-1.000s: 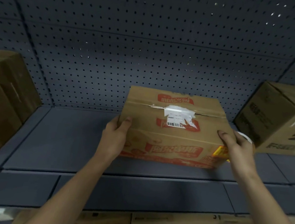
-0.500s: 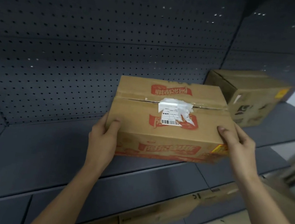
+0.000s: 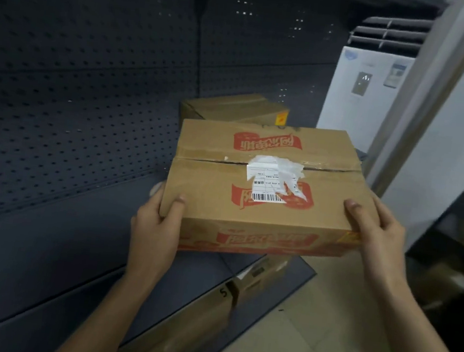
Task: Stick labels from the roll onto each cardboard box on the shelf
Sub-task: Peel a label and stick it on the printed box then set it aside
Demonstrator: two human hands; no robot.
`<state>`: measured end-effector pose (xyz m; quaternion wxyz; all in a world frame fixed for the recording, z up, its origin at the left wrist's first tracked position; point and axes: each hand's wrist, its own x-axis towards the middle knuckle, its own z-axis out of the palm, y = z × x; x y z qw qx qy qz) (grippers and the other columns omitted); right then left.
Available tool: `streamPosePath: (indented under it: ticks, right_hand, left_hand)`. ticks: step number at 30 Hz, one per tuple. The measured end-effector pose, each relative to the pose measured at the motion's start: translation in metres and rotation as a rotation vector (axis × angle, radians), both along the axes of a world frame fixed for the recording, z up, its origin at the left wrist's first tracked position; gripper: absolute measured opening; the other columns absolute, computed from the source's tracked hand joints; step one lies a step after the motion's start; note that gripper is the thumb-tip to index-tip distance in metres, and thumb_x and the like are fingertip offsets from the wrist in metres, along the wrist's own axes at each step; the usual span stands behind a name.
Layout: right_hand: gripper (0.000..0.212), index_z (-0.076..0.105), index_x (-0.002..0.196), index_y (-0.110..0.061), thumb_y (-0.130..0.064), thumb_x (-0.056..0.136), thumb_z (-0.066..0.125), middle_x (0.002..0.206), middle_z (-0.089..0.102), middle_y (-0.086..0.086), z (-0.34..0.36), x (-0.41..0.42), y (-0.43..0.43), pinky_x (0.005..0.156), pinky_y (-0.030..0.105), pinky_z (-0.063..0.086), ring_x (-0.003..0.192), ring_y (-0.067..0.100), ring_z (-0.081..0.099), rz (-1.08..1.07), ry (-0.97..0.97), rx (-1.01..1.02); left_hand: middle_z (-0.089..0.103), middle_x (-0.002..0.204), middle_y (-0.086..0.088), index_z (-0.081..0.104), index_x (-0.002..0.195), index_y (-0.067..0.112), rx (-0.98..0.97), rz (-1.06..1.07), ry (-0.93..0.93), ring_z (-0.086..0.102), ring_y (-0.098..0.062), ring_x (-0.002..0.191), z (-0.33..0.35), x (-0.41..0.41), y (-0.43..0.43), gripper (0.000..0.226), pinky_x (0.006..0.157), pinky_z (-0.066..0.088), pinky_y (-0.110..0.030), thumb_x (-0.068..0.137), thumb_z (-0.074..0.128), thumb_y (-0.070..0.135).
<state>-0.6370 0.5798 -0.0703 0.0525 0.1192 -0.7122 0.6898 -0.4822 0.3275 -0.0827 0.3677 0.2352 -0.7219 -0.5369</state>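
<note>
Evidently the cardboard box (image 3: 212, 185) was being carried rather than labelled. The left hand (image 3: 155, 233) gripped its near left corner and the right hand (image 3: 377, 235) its near right corner. Each thumb lay on the top face and the fingers wrapped down the side out of sight, a grip that suited a wide, flat carton too broad for one hand. The box sat level, above the right end of the shelf (image 3: 74, 230) and partly past its front edge. It looked lifted clear, though the underside was hidden.

A torn white label (image 3: 268, 180) with a barcode lay across the taped seam on top, so this box seemed to be dealt with already. Whether that label came from the roll I cannot tell, and the roll itself was nowhere in view. With both hands full, neither one was free to peel a label.

A second box (image 3: 232, 108) stood just behind, on the same shelf against the perforated back panel (image 3: 76, 85), with a small yellow sticker (image 3: 281, 118) on its near face. No white label showed on the faces in view, so it was probably the next one to do. More cardboard (image 3: 203, 317) lay on the lower level. A white appliance (image 3: 362, 83) stood beyond the end of the shelf.

The held box would need setting down flat, probably clear of the second box, before any label could be handled.
</note>
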Motion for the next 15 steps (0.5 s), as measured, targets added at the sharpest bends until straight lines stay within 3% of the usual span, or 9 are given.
streamPosePath:
  ticks: [2,4,5,10,13,15]
  right_hand:
    - [0.039,0.057,0.131,-0.035,-0.032,0.093,0.063,0.112,0.067,-0.011,-0.004,-0.021,0.031,0.08,0.024,0.053,0.096,0.006,0.067,-0.056,-0.002,0.018]
    - [0.044,0.055,0.136,-0.035,-0.036,0.092,0.063,0.117,0.067,-0.008,-0.01,-0.04,0.06,0.088,0.031,0.054,0.102,0.011,0.066,-0.1,-0.009,0.033]
    - [0.044,0.055,0.135,-0.036,-0.038,0.092,0.063,0.117,0.067,-0.009,-0.013,-0.048,0.074,0.091,0.035,0.054,0.104,0.011,0.066,-0.115,-0.011,0.033]
    - [0.041,0.061,0.13,-0.033,-0.041,0.09,0.064,0.118,0.069,-0.006,-0.024,-0.082,0.13,0.097,0.052,0.052,0.107,0.017,0.066,-0.185,-0.031,0.029]
    - [0.036,0.063,0.126,-0.039,-0.039,0.089,0.065,0.115,0.069,-0.009,-0.028,-0.102,0.151,0.094,0.057,0.053,0.106,0.018,0.066,-0.229,-0.052,0.007]
    - [0.026,0.067,0.113,-0.048,-0.036,0.09,0.065,0.108,0.071,-0.013,-0.028,-0.116,0.16,0.092,0.058,0.054,0.103,0.016,0.067,-0.256,-0.068,-0.007]
  left_hand:
    - [0.067,0.095,0.028,0.067,0.114,0.025,0.012,-0.036,0.003,0.06,0.013,0.091,-0.004,-0.031,0.026,0.024,0.079,0.05,-0.016,0.098,0.051,0.034]
    - [0.068,0.101,0.021,0.067,0.117,0.019,0.002,-0.073,0.009,0.062,0.002,0.099,-0.009,-0.059,0.049,0.029,0.077,0.047,-0.019,0.098,0.052,0.033]
    - [0.069,0.106,0.016,0.066,0.12,0.018,-0.009,-0.092,0.005,0.062,-0.005,0.103,-0.011,-0.073,0.06,0.031,0.078,0.047,-0.021,0.098,0.052,0.032]
    - [0.069,0.106,0.017,0.065,0.123,0.023,0.013,-0.203,-0.008,0.064,-0.005,0.102,-0.015,-0.129,0.103,0.027,0.08,0.049,-0.026,0.1,0.052,0.026]
    - [0.07,0.107,0.013,0.065,0.127,0.019,-0.004,-0.244,-0.016,0.064,-0.006,0.101,-0.018,-0.162,0.119,0.031,0.075,0.048,-0.022,0.1,0.052,0.027]
    - [0.07,0.107,0.015,0.065,0.124,0.022,0.013,-0.276,-0.033,0.064,-0.002,0.099,-0.019,-0.185,0.126,0.027,0.074,0.049,-0.02,0.101,0.051,0.025]
